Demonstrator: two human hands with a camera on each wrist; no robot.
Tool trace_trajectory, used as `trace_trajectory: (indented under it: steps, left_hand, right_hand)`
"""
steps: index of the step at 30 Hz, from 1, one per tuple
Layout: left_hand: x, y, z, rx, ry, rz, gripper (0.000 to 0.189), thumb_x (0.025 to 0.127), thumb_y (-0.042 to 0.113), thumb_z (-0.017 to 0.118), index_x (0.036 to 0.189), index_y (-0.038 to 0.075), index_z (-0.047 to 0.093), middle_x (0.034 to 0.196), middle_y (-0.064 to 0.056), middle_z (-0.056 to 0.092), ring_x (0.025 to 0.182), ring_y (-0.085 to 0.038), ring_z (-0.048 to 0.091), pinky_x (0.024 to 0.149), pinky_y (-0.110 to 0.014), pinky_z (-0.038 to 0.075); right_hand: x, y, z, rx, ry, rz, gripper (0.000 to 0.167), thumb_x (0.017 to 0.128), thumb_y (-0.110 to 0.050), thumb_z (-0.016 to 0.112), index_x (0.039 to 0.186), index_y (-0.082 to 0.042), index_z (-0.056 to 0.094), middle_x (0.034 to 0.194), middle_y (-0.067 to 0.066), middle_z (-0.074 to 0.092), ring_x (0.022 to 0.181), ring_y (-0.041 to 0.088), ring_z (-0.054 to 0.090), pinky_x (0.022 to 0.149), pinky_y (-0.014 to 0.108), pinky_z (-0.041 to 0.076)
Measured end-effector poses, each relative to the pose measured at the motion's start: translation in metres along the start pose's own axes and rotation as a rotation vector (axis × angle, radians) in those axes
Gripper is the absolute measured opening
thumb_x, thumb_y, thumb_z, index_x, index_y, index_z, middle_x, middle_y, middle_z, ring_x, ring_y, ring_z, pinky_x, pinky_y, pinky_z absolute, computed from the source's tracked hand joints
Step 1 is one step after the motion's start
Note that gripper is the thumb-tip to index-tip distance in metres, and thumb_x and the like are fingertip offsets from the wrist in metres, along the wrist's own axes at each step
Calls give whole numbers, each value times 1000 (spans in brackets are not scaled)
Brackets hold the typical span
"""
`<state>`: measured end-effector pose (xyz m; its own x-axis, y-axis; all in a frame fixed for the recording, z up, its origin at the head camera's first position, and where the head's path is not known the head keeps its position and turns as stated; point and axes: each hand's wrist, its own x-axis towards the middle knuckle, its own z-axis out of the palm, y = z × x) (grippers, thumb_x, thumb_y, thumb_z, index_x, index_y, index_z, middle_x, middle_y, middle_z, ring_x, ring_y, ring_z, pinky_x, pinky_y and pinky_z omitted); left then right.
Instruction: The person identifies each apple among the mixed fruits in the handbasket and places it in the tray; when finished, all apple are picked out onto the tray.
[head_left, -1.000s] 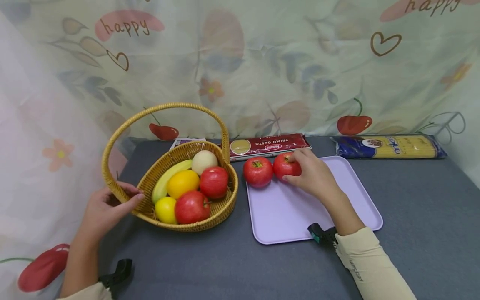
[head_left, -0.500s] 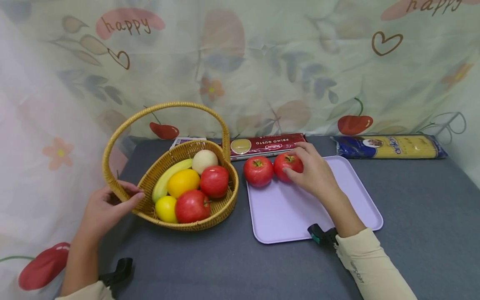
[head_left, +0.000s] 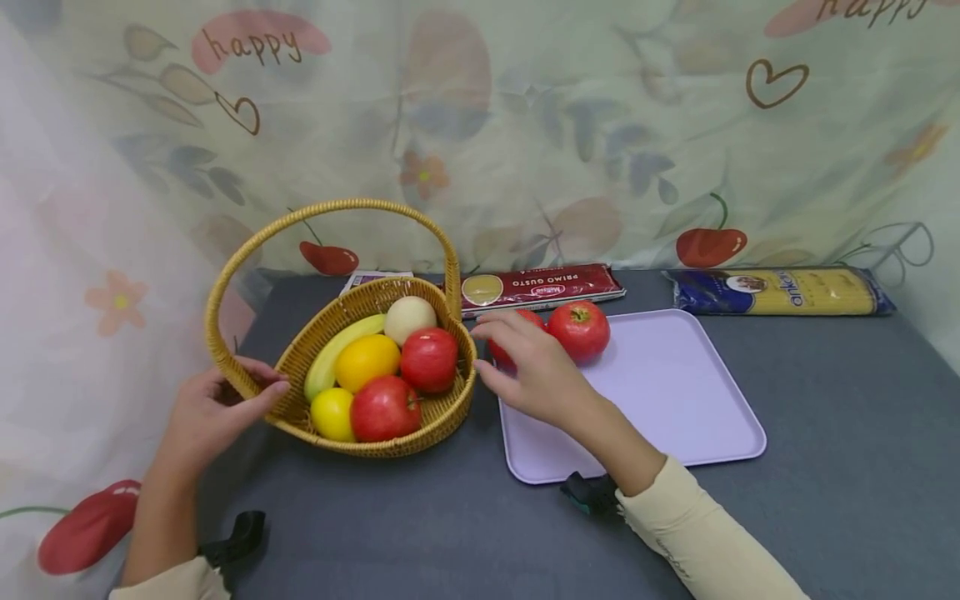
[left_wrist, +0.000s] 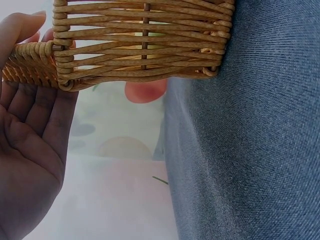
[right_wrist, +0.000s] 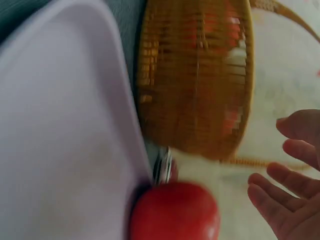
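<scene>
My left hand (head_left: 213, 408) holds the base of the handle of a wicker basket (head_left: 435, 433). In the left wrist view the thumb lies on one side of that handle (left_wrist: 30, 62) and the fingers on the other. Inside the basket are a banana (head_left: 330, 367), a mango-like yellow fruit (head_left: 367, 362), a lemon-like fruit (head_left: 332, 415), a pale round fruit (head_left: 410, 320) and two red apples (head_left: 385, 408). My right hand (head_left: 536, 371), holding nothing, hovers between basket and tray with fingers spread. It partly hides one red apple (head_left: 498, 354); another apple (head_left: 579, 331) sits beside it on the lilac tray (head_left: 675, 400).
A red pasta packet (head_left: 540, 287) lies behind the tray, against the patterned cloth backdrop. To its right is a blue and yellow spaghetti packet (head_left: 783, 292). Part of another packet (head_left: 375, 279) shows behind the basket. Grey cloth (head_left: 420, 533) covers the table.
My right hand has let go of the right-hand apple on the tray and moved left toward the basket. The left hand has stayed on the basket handle.
</scene>
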<state>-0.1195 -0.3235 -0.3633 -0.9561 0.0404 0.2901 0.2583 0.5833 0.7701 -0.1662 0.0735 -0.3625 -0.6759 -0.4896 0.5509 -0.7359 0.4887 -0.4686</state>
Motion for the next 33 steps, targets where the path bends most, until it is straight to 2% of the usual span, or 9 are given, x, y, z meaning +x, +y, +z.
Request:
trace_trajectory:
  steps: [4, 10, 14, 17, 20, 24, 30, 33]
  left_hand:
    - [1, -1, 0, -2, -2, 0, 19, 88, 5, 76, 104, -2, 69, 87, 7, 71, 67, -12, 64, 61, -19, 54]
    - [-1, -2, 0, -8, -5, -7, 19, 88, 4, 76, 104, -2, 69, 87, 7, 72, 68, -12, 65, 62, -20, 55]
    - [-1, -1, 1, -18, -7, -16, 19, 88, 5, 77, 105, -2, 69, 88, 6, 72, 68, -12, 65, 62, -20, 55]
    - [0, -1, 1, -16, -2, -15, 20, 88, 5, 77, 105, -2, 69, 88, 6, 72, 68, -12, 65, 62, -20, 55]
    - [1, -1, 1, -14, -2, -7, 19, 88, 4, 77, 104, -2, 69, 87, 7, 71, 68, -12, 65, 62, -20, 55]
    - [2, -1, 1, -11, -4, 3, 19, 88, 4, 76, 104, -2, 69, 87, 6, 71, 67, -12, 65, 62, -20, 55]
    - [0, -2, 0, -16, -3, -16, 20, 88, 5, 77, 105, -2, 69, 87, 6, 71, 68, -12, 65, 62, -20, 55]
    - [0, -3, 0, -5, -7, -19, 20, 88, 6, 77, 106, -1, 69, 88, 7, 71, 68, -12, 65, 62, -19, 55]
  right_hand:
    - [19, -13, 15, -78, -154, -17, 41, 88, -20, 77, 125, -6, 65, 131, 14, 58, 116, 25, 58, 99, 40, 50]
    - [48, -29, 37, -277, -447, 146, 66, 86, -27, 81, 141, -3, 53, 144, 17, 50, 125, 30, 52, 104, 42, 46]
    - [59, -37, 49, -394, -529, 207, 78, 82, -29, 84, 145, -1, 47, 144, 18, 49, 124, 30, 53, 96, 42, 52]
    - [61, -38, 54, -436, -521, 201, 76, 81, -29, 85, 143, -3, 47, 139, 16, 52, 119, 29, 54, 88, 43, 56]
    - [58, -34, 56, -417, -471, 178, 74, 80, -31, 85, 140, -5, 50, 133, 13, 55, 117, 27, 54, 91, 41, 55]
    - [53, -26, 56, -328, -378, 111, 72, 78, -32, 86, 138, -8, 54, 132, 12, 54, 120, 26, 50, 96, 36, 52]
    - [45, -15, 61, -165, -204, 9, 69, 80, -31, 81, 140, -13, 51, 137, 12, 46, 123, 27, 45, 94, 35, 52]
    - [44, -11, 61, -110, -164, -16, 68, 81, -30, 79, 140, -14, 49, 136, 11, 45, 121, 25, 46, 93, 34, 52]
